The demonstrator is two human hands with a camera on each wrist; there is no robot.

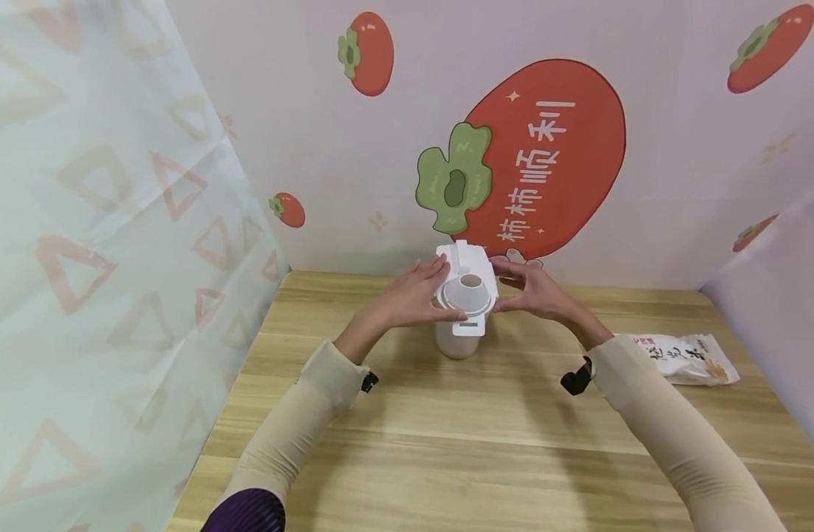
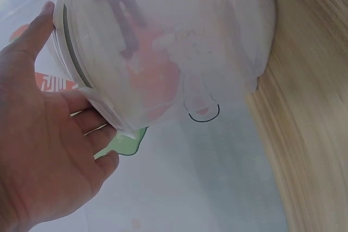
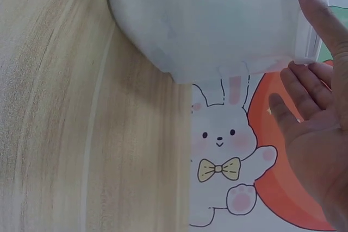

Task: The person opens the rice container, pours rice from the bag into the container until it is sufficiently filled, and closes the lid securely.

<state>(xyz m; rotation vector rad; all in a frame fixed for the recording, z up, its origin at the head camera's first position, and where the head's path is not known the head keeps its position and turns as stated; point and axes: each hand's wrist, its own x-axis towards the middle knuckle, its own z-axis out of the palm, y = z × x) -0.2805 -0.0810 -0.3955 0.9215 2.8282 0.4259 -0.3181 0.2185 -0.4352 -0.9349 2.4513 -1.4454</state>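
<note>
We press our left hand and right hand, fingers straight, against opposite sides of the white lid. The lid sits on the container, which stands upright on the table near the back wall.

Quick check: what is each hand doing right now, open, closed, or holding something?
Left hand: open, straight fingers touching the lid of the white container.
Right hand: open, fingertips touching the lid's other side.
</note>
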